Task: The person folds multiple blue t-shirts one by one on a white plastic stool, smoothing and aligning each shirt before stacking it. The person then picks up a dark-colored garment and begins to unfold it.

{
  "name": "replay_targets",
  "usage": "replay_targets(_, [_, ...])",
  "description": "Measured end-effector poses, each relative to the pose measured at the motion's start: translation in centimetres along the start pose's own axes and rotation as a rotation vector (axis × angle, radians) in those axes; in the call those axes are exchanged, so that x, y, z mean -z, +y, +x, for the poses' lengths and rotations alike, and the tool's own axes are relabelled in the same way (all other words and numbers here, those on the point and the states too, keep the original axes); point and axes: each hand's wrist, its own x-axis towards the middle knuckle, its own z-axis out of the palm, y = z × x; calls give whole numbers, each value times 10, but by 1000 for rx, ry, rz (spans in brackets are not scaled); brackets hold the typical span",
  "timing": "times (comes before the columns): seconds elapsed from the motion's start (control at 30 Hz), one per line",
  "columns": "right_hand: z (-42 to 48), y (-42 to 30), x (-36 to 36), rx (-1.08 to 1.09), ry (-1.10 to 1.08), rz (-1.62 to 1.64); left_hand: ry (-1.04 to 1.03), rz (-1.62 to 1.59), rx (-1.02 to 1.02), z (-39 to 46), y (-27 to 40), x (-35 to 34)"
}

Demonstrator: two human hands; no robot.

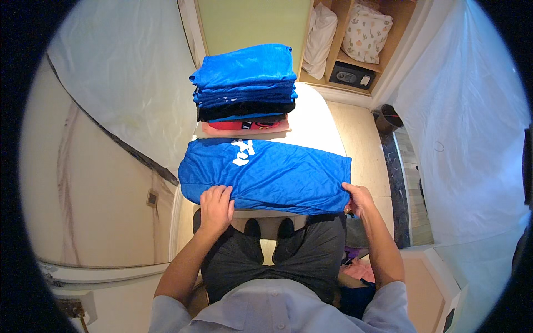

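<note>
A blue garment (283, 177) with white print lies spread, folded lengthwise, across the near part of a white table (318, 118). My left hand (217, 208) rests on its near edge, towards the left end, fingers on the cloth; whether they grip it is not plain. At the right end, my right hand (359, 200) pinches the near corner between thumb and fingers. Just beyond the garment stands a stack of folded clothes (245, 79), mostly blue, with black, red and pale pink pieces lower down.
Behind the table are a pale green panel (254, 25) and wooden shelves holding a white pillow (320, 41), a cactus-print cushion (366, 35) and a black safe (352, 76). A dark bin (389, 118) stands right. Plastic sheeting (462, 137) hangs at both sides. Clothes (359, 270) lie low beside my right leg.
</note>
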Motion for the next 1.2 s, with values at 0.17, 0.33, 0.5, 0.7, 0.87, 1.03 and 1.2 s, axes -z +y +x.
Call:
replay_targets(0.17, [16, -3, 16, 32, -25, -41, -69, -7, 47, 0, -12, -10])
replay_targets(0.33, [28, -32, 8, 167, -27, -21, -30, 1, 26, 12, -7, -9])
replay_targets(0.5, [55, -63, 2, 197, 10, -32, -33, 39, 33, 28, 2, -17])
replay_targets(0.7, [86, -81, 3, 353, 131, 64, -33, 45, 36, 49, 17, -35])
replay_targets(0.87, [90, -48, 19, 411, 269, -275, -117, 68, 14, 45, 21, -32])
replay_targets(1.03, [50, -28, 20, 755, 489, -600, -115, 59, 30, 42, 21, -24])
replay_targets(1.2, [0, -31, 1, 1182, 437, -993, -25, 16, 49, 45, 19, -18])
